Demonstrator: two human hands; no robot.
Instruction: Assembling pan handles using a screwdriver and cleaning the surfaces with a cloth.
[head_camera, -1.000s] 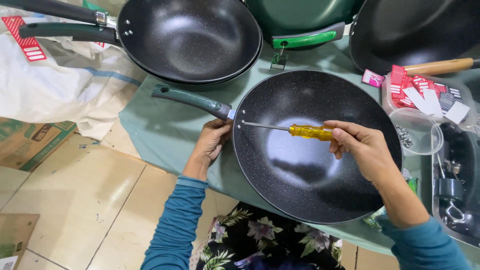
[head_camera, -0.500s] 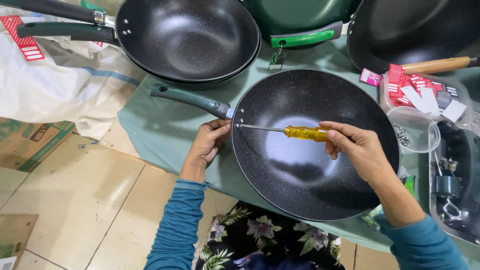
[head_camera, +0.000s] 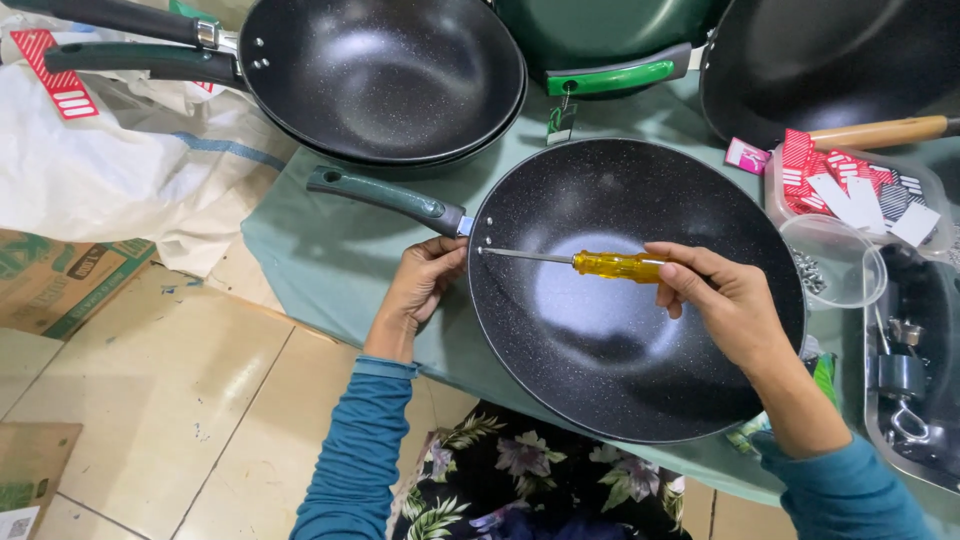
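While the left hand (head_camera: 420, 285) grips the rim of the black speckled nonstick wok (head_camera: 640, 290) at centre frame, the right hand (head_camera: 725, 300) pinches a yellow-handled screwdriver (head_camera: 590, 263), tip touching the wok's left wall by its green handle (head_camera: 385, 195).

The left hand (head_camera: 420, 290) hides the wok's (head_camera: 640, 290) handle joint.

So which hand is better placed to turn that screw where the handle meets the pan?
Probably the right hand: it grips the yellow screwdriver, whose tip sits at the pan wall by the green handle. The left hand is busy bracing the rim there.
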